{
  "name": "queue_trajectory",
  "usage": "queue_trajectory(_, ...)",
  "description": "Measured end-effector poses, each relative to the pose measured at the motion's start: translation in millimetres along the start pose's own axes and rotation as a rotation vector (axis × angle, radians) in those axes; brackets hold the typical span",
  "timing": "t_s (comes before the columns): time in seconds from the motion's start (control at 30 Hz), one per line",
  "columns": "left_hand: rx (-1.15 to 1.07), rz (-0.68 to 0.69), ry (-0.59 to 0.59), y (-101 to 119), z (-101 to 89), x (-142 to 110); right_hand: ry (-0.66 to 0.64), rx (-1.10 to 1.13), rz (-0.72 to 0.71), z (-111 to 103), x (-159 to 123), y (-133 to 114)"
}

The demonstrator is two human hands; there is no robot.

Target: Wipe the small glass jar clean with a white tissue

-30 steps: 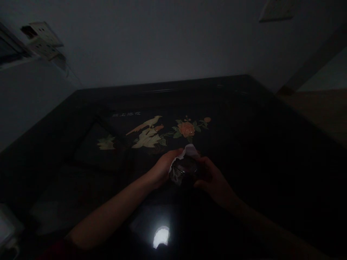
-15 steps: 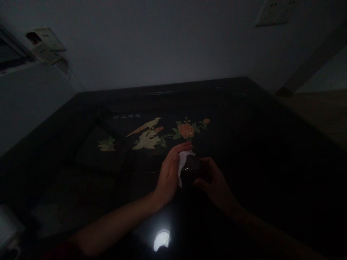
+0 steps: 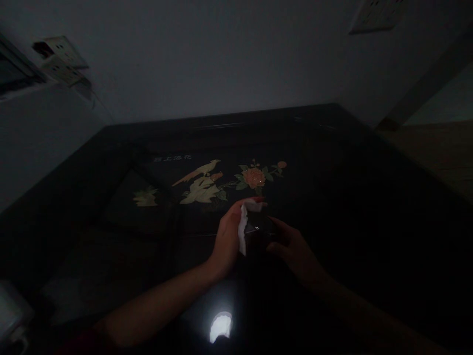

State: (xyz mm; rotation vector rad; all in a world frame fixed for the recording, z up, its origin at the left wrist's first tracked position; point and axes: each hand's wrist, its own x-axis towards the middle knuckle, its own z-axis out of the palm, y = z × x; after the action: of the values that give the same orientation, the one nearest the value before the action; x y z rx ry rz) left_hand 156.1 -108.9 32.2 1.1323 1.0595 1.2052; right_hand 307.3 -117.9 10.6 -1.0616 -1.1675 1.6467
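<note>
A dark, glossy object point(image 3: 257, 231), too dim to name its kind, is held between my two hands above the black table. My right hand point(image 3: 293, 249) grips its right side, thumb below and fingers on the far side. Against its left and far side my left hand point(image 3: 229, 236) presses a white tissue point(image 3: 243, 231), the fingers curved around the far end. The tissue's ragged edge shows along my palm. What lies under the object is lost in the dark.
The black glossy table point(image 3: 314, 138) has an inlaid bird point(image 3: 203, 170) and flower point(image 3: 254, 177). A white object point(image 3: 13, 308) stands at the lower left. Wall sockets point(image 3: 62, 59) are at the upper left, another socket plate point(image 3: 377, 15) at the upper right.
My left fingers have drawn slightly nearer to me and curled further over the object, with the tissue now folded across its far side. My right hand has shifted only a little.
</note>
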Motion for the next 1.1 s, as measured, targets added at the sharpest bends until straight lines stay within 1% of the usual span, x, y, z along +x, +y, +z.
queue_trajectory(0.07,-0.197,-0.136,0.025,-2,3.7,2,-0.026,-0.01,-0.021,-1,0,0)
queue_trajectory(0.13,-0.369,-0.205,0.026,-5,6.6,3,-0.049,-0.018,-0.055,-3,1,0)
queue_trajectory(0.2,-0.487,-0.256,0.007,-8,7.9,4,-0.064,-0.029,-0.091,-4,2,2)
queue_trajectory(0.3,-0.546,-0.321,-0.051,-11,7.2,4,-0.071,-0.051,-0.124,-5,4,6)
queue_trajectory(0.37,-0.507,-0.327,-0.04,-11,6.1,5,-0.068,-0.053,-0.124,-5,4,8)
queue_trajectory(0.43,-0.405,-0.269,0.027,-9,4.9,5,-0.053,-0.049,-0.113,-5,4,9)
queue_trajectory(0.5,-0.254,-0.173,0.057,-6,3.7,4,-0.02,-0.059,-0.098,-4,4,7)
queue_trajectory(0.63,0.038,0.037,-0.006,-2,0.5,-2,0.039,-0.089,-0.055,-3,2,5)
queue_trajectory(0.77,0.303,0.354,-0.061,-5,-3.1,-4,0.046,-0.064,-0.038,-3,2,6)
queue_trajectory(0.8,0.339,0.405,-0.073,-6,-3.8,-4,0.049,-0.066,-0.036,-3,2,7)
queue_trajectory(0.83,0.347,0.419,-0.079,-7,-4.2,-4,0.052,-0.071,-0.033,-3,2,8)
queue_trajectory(0.87,0.328,0.394,-0.077,-8,-4.4,-3,0.055,-0.077,-0.03,-2,1,9)
queue_trajectory(0.9,0.286,0.334,-0.07,-8,-4.3,-2,0.055,-0.084,-0.027,-2,1,10)
queue_trajectory(1.0,0.088,0.068,-0.034,-10,-2.8,3,0.045,-0.11,-0.028,-3,1,11)
queue_trajectory(1.1,-0.094,-0.123,-0.025,-9,0.0,8,0.042,-0.14,-0.044,-3,1,9)
